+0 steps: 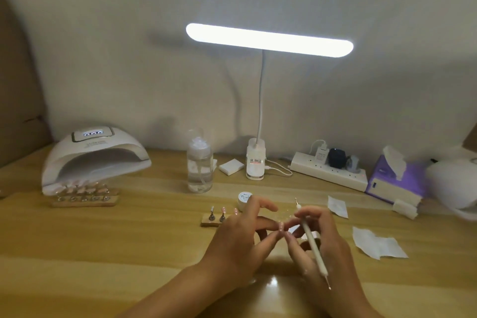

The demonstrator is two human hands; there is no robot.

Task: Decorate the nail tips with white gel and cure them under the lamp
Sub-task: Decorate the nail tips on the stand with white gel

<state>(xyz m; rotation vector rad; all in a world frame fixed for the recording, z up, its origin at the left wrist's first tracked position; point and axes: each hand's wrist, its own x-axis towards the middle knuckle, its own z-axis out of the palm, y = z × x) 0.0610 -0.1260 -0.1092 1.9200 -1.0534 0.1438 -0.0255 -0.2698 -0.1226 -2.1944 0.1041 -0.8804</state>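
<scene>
My left hand (240, 237) pinches a small pink nail tip (281, 226) between thumb and fingers, just above the table's middle. My right hand (322, 242) grips a white double-ended dotting pen (311, 237), its shaft slanting from upper left to lower right beside the tip. A small white gel jar (244, 199) stands just behind my left hand. A wooden holder (214, 222) with nail tips on stands lies left of my hand. The white curing lamp (95, 160) sits at the far left, with a wooden rack of nail tips (85, 195) at its mouth.
A clear pump bottle (200, 168) and a lit desk lamp (268, 39) on a clip base stand at the back centre. A power strip (330, 170), a purple tissue box (395, 181) and loose white wipes (376, 242) lie on the right.
</scene>
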